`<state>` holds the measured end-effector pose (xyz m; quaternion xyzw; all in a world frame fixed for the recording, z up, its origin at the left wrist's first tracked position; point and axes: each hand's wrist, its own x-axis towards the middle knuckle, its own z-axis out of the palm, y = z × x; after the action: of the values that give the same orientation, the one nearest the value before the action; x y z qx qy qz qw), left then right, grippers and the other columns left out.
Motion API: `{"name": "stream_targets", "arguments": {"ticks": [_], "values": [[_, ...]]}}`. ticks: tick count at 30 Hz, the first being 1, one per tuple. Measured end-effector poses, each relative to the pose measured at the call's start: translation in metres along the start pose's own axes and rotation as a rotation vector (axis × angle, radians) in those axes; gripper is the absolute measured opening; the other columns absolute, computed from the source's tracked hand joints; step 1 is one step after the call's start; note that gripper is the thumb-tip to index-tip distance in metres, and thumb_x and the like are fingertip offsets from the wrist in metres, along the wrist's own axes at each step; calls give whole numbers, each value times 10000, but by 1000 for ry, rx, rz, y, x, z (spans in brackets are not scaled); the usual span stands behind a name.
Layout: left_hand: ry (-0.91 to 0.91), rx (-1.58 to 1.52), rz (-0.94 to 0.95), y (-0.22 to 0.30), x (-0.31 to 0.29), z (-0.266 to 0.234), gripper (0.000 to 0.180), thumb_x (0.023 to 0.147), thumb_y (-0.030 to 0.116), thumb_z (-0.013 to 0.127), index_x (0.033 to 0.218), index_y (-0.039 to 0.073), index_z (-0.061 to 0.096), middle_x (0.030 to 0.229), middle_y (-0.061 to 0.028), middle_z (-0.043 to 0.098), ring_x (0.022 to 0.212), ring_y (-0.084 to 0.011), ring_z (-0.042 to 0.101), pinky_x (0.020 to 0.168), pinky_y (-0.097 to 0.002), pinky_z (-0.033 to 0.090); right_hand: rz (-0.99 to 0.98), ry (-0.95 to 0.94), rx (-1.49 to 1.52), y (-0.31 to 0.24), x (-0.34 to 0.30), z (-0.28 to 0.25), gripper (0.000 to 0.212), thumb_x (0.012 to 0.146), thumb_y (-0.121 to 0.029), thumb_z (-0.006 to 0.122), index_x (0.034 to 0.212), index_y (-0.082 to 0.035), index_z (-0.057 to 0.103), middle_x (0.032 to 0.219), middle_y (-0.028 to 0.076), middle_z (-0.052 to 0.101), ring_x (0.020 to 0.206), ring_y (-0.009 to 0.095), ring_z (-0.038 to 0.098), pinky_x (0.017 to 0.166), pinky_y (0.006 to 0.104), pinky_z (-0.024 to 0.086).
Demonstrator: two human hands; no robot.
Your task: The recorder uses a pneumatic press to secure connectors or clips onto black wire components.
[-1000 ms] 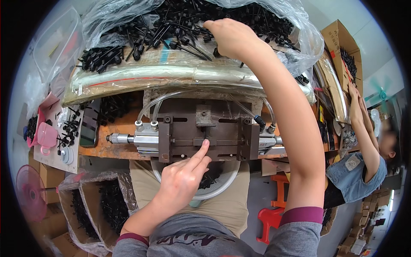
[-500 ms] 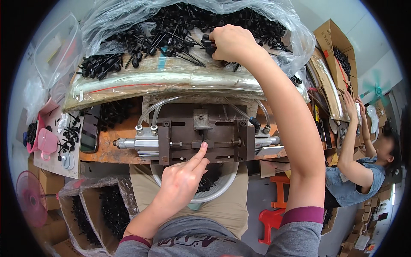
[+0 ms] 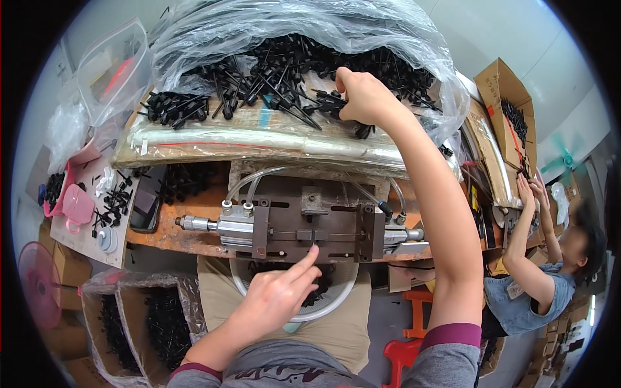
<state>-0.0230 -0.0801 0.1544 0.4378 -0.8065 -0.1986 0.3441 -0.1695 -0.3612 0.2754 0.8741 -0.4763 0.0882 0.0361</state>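
The right hand's fingers [image 3: 346, 97] are curled around a few thin black plastic rods [image 3: 326, 100] in the heap at the far edge of the desk [image 3: 168, 236], inside an open clear bag [image 3: 291, 32]. The left hand [image 3: 275, 301] holds nothing, its forefinger stretched to touch the front of the metal jig [image 3: 304, 223] at the near edge, above a white bowl [image 3: 336, 297]. The rods look light, stiff and prone to tangle, so I judge pinching one near its thicker end safest.
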Motion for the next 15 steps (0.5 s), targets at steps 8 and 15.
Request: {"name": "stream_targets", "arguments": {"ticks": [8, 15], "values": [[-246, -150, 16, 3, -40, 6, 189, 799, 170, 701, 950, 68, 650, 1260, -84, 606, 686, -249, 686, 570, -308, 550, 29, -62, -16, -1, -5, -13, 355, 663, -184, 733, 944, 18, 652, 945, 178, 670, 920, 317, 641, 834, 372, 511], [-376, -127, -16, -19, -70, 44, 202, 792, 182, 697, 962, 74, 676, 1254, -81, 612, 712, -260, 689, 609, -336, 558, 30, -92, 155, -1, -7, -34, 331, 726, -234, 724, 948, 9, 695, 792, 166, 691, 738, 255, 668, 705, 352, 520]]}}
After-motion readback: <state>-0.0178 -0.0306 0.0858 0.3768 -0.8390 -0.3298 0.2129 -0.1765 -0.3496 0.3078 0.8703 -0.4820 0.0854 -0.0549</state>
